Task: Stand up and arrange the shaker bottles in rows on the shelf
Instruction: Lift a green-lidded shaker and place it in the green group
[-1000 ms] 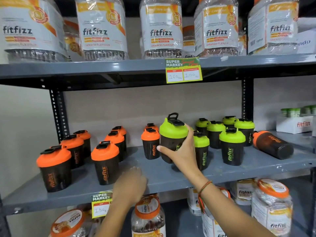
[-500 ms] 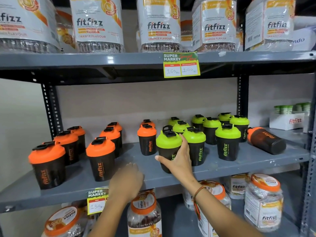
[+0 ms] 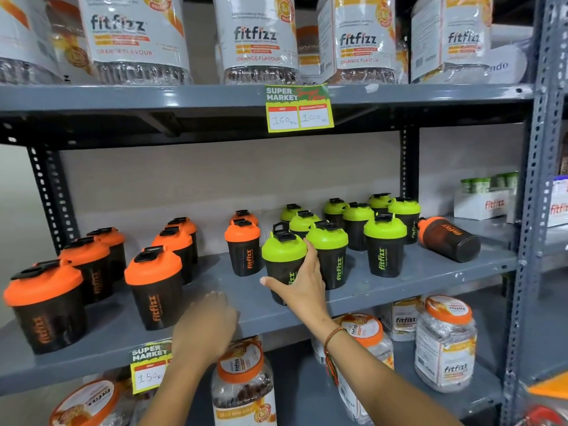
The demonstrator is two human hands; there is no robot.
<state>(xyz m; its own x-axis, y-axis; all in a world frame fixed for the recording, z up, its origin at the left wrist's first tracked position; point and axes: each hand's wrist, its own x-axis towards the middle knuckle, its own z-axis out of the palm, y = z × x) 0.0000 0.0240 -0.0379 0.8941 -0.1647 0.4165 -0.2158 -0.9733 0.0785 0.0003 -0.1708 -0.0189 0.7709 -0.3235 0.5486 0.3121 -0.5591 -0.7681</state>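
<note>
A green-lidded black shaker bottle (image 3: 283, 256) stands upright near the front of the grey middle shelf (image 3: 399, 290), with my right hand (image 3: 302, 287) wrapped around its body. Behind and to its right stand several more green-lidded shakers (image 3: 384, 241) in rows. Left of them are orange-lidded shakers (image 3: 153, 284) in rows running back. One orange-lidded shaker (image 3: 448, 238) lies on its side at the shelf's right end. My left hand (image 3: 206, 324) rests on the shelf's front edge with fingers loosely curled, holding nothing.
Large fitfizz jars (image 3: 255, 38) fill the shelf above; more jars (image 3: 445, 339) sit on the shelf below. Price tags (image 3: 298, 109) hang from the shelf edges. A perforated metal upright (image 3: 534, 210) bounds the right side, with white boxes (image 3: 482, 204) beyond it.
My right hand has lowered the green-lidded shaker from the air onto the shelf, in front of the green row. My left hand has stayed at the shelf edge.
</note>
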